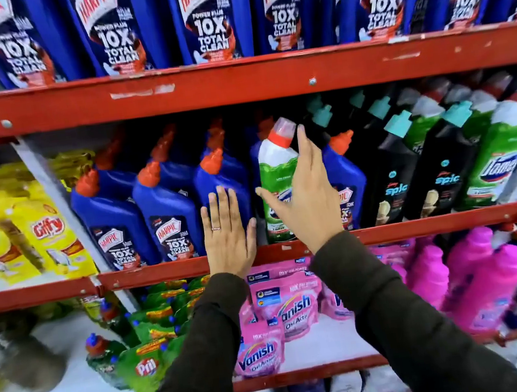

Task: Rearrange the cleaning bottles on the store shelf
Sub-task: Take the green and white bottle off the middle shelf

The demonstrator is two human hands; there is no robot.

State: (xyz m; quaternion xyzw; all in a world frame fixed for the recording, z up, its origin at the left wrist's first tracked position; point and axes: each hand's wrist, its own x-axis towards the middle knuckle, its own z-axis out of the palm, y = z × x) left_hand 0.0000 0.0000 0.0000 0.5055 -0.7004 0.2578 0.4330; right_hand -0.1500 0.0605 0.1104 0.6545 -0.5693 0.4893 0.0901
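A red metal shelf (267, 76) crosses the whole view, and along its top stands a row of tall blue bottles (208, 16), label side out. Under it runs the middle shelf (421, 226), whose red front lip carries the things at hand. On the left of that level, three blue bottles with orange caps (166, 208) stand side by side, with more behind them. Next to them stands a green and white bottle (275, 173) with a red and grey cap (the odd one among the blue), and another blue bottle (346, 180) is just beside it on the right. Further right come black bottles with teal caps (440, 177) and more green ones (497, 155).

The left hand (227, 233), a ring on one finger, lies flat with fingers spread against the front of the third blue bottle, so it grips nothing. The right hand (303, 196) is also spread wide, in front of the green and white bottle and the blue one beside it, its grip loose; whether the palm touches either bottle cannot be told.

Yellow pouches (40, 233) fill the bay to the left. Below, pink pouches (286, 308), pink bottles (481, 277) and green pouches (147, 361) sit on the lower shelf (308, 373).
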